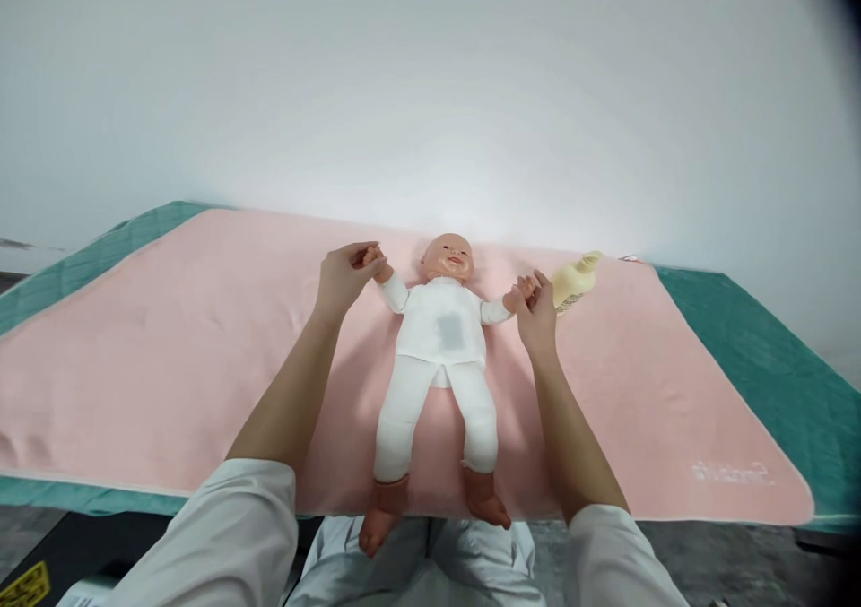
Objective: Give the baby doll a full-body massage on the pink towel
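Note:
A baby doll [440, 320] in white clothes lies on its back on a pink mat [235, 347], its head toward the wall and its bare feet at the front edge. Its arms are spread out to both sides. My left hand [346, 275] pinches the doll's hand on the left side of the view. On the other side, my right hand [538, 311] has its fingers closed round the doll's other hand. A grey square patch shows on the doll's white top.
Just beyond my right hand a pale yellow bottle [575, 281] lies on the mat. Green padding [760, 374] shows under the mat at both sides. A white wall [430, 96] stands behind. Below left is a dark object with a yellow label [27, 586].

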A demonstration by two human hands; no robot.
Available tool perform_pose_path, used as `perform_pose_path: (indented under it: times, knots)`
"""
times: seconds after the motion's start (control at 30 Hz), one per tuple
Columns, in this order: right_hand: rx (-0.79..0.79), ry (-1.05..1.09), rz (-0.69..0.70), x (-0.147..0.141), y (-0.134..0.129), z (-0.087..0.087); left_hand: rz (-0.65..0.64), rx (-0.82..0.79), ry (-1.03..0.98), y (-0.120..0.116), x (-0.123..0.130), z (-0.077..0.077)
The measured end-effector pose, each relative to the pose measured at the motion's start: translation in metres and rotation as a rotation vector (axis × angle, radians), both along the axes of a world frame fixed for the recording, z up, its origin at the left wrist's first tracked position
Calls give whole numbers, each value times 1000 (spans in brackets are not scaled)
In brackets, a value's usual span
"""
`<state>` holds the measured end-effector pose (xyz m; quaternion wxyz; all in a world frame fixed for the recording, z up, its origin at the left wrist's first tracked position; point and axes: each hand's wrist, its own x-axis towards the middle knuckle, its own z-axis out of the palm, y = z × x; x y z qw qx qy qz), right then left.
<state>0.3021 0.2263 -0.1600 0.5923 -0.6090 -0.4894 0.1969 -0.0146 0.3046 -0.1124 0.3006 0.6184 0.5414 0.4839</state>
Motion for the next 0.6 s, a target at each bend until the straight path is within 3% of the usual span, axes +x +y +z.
perform_pose_path:
  times: [0.3,0.43,0.6]
  knots:
    - [-256,-141,-50,-6,-103,-27,87,-140,239,-64,-28,-10]
    - [-369,-254,-32,-14,-122,-44,119,-188,447,-95,-30,-24]
    - [-454,-443,5,-23,-128,-55,129,-318,659,-126,-28,-41]
